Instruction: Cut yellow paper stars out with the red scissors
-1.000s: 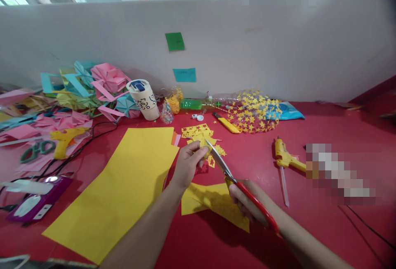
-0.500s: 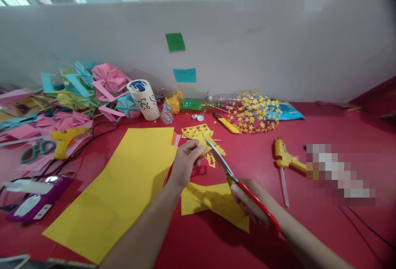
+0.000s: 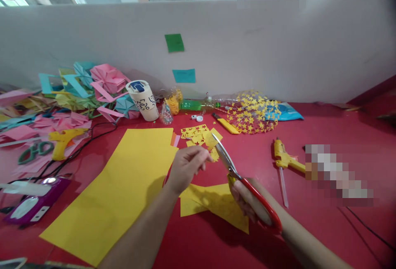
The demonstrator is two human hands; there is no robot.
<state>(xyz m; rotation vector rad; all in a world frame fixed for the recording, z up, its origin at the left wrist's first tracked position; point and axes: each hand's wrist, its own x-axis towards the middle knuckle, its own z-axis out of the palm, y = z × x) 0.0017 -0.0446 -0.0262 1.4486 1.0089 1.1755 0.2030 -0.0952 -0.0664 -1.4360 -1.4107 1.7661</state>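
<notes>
My right hand (image 3: 247,201) holds red-handled scissors (image 3: 262,207), blades slightly parted and pointing up-left; something small and yellow shows beside its fingers. My left hand (image 3: 190,166) is left of the blades, thumb and fingertips drawn together, and what they pinch, if anything, is too small to make out. Just beyond the hands lie star-punched yellow scraps (image 3: 194,133) and a plain yellow piece (image 3: 213,137) near the scissor tips. Cut yellow paper (image 3: 229,207) rests under my right hand. A large yellow sheet (image 3: 123,186) spreads out to the left.
At the left are a glue gun (image 3: 63,141), green-handled scissors (image 3: 35,152), a purple power strip (image 3: 37,203) and folded paper (image 3: 108,79). A white cup (image 3: 144,102), cutter (image 3: 227,124) and star-covered bottle (image 3: 253,112) stand or lie behind. Another glue gun (image 3: 283,155) lies right.
The yellow piece has left my left hand and lies on the scraps. My left hand has drawn slightly nearer, and the scissor blades have come away from the paper.
</notes>
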